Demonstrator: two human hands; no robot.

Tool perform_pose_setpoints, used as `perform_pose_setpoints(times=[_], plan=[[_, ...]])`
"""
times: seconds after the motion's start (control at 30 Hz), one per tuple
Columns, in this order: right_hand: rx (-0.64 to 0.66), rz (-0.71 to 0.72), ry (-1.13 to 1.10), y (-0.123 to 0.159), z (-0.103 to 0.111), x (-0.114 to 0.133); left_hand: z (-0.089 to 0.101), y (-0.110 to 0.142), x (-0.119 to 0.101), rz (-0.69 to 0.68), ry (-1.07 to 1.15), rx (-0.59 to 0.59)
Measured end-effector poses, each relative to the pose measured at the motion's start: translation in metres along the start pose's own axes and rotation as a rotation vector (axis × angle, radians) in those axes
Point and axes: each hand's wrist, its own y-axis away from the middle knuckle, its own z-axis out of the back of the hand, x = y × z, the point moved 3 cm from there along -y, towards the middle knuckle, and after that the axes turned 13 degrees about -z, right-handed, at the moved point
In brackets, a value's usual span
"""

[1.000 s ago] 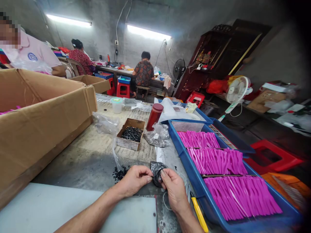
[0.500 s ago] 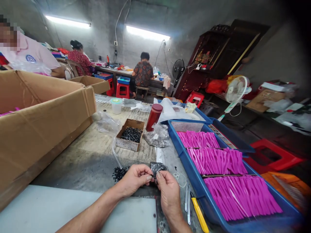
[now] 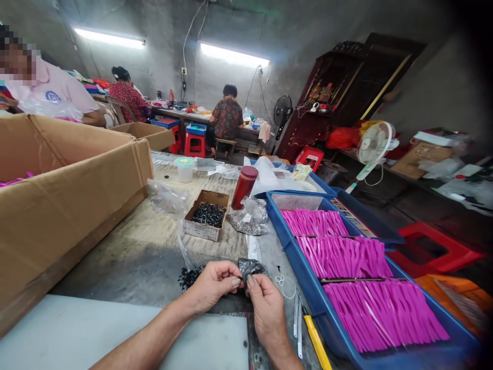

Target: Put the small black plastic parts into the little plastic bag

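My left hand [image 3: 217, 285] is closed, thumb and fingers pinched on something small and dark that I cannot make out. Close beside it, my right hand [image 3: 266, 300] pinches in the same way, its fingertips almost meeting the left ones. Just behind the fingertips lies a dark plastic bag [image 3: 251, 266]; whether the fingers touch it cannot be seen. A pile of small black pieces [image 3: 188, 277] lies left of my left hand. Farther back, a small cardboard box [image 3: 202, 231] holds many black pieces, and a clear bag of small metallic parts [image 3: 248, 221] rests to its right.
A blue tray [image 3: 308, 288] with rows of magenta strips stands right, a yellow-handled tool [image 3: 318, 341] beside it. A large cardboard carton [image 3: 77, 216] fills the left. A pale board [image 3: 115, 334] lies in front. A red canister [image 3: 244, 187] stands behind; several people sit farther off.
My hands stay nearly in place, still pinched together. The person at the far left has shifted slightly to the right.
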Motion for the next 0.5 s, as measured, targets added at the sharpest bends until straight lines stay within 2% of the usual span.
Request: perform_pose_setpoints(times=[0.23, 0.5], plan=[[-0.021, -0.044, -0.113, 0.0016, -0.0043, 0.0078, -0.0016, -0.0005, -0.0016, -0.019, -0.024, 0.006], [-0.047, -0.05, -0.118, 0.0019, -0.0033, 0.0076, -0.0005, 0.0002, 0.0, -0.031, -0.091, 0.018]])
